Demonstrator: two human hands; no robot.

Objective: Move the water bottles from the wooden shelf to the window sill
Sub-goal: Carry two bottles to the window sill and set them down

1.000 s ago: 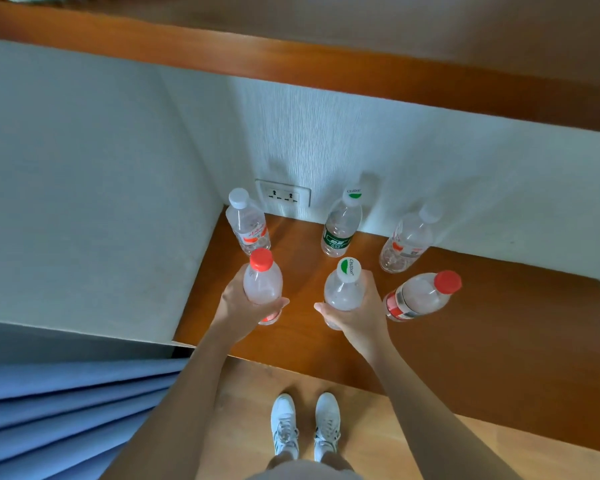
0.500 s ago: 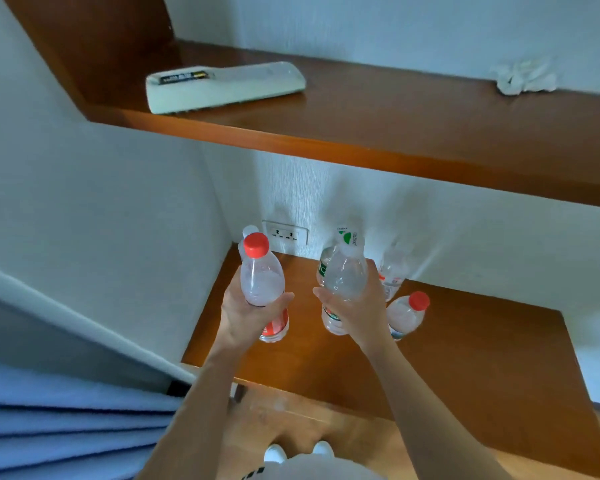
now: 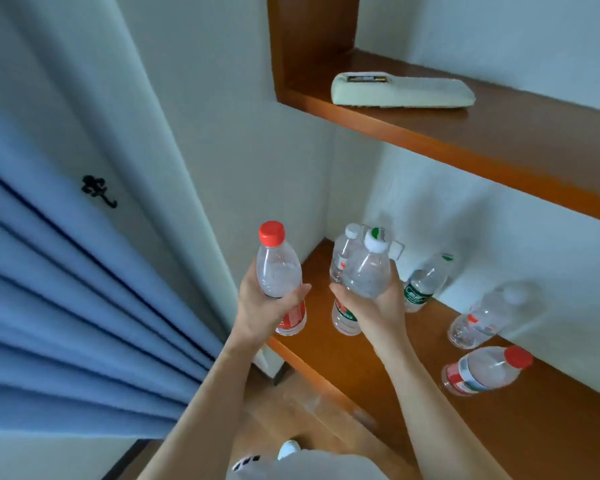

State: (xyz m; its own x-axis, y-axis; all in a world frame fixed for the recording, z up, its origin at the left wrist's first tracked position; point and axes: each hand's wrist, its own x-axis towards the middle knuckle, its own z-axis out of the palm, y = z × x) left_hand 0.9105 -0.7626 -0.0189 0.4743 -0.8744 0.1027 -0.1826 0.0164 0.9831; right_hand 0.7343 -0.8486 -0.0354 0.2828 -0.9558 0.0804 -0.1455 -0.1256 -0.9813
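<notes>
Head view: my left hand (image 3: 260, 313) holds a red-capped water bottle (image 3: 279, 271) upright, fingers curled round its middle, thumb across the front; my right hand (image 3: 381, 310) wraps a white-capped water bottle (image 3: 368, 271) the same way, tilted slightly. Both are lifted clear of the wooden shelf (image 3: 551, 427), where a green-labelled bottle (image 3: 426, 282) and others wait. I judge them light, thin-walled and smooth, likely to dent if squeezed; a mid-body hold above the label suits. The window sill is out of view; a blue curtain (image 3: 49, 306) hangs left.
</notes>
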